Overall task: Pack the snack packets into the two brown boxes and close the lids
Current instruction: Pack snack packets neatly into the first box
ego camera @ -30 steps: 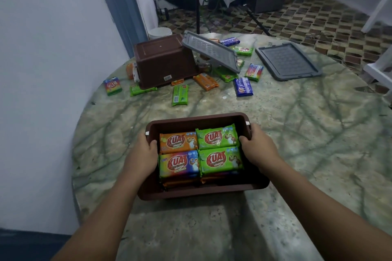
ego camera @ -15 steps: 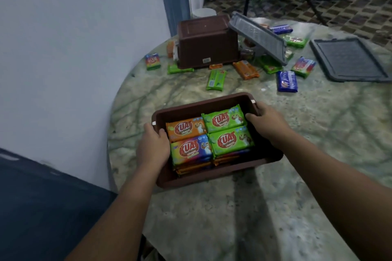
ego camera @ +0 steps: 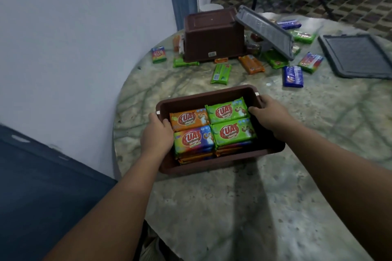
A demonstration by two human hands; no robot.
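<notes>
On the near part of the marble table (ego camera: 244, 207), I grip the open brown box (ego camera: 203, 96) of snack packets (ego camera: 230, 124): left hand (ego camera: 156, 136) curled over its left rim, right hand (ego camera: 270, 115) over its right. Far off, the second brown box (ego camera: 213, 35) lies tipped among loose packets (ego camera: 220, 71).

Dim indoor light, soft shadow under forearms on table (ego camera: 297, 176); wide-angle bending, mild blur.

Both forearms extended forward, converging. Left hand (ego camera: 156, 135) and right hand (ego camera: 269, 115) curled in opposing grips, thumbs hooked inward, knuckles up.
</notes>
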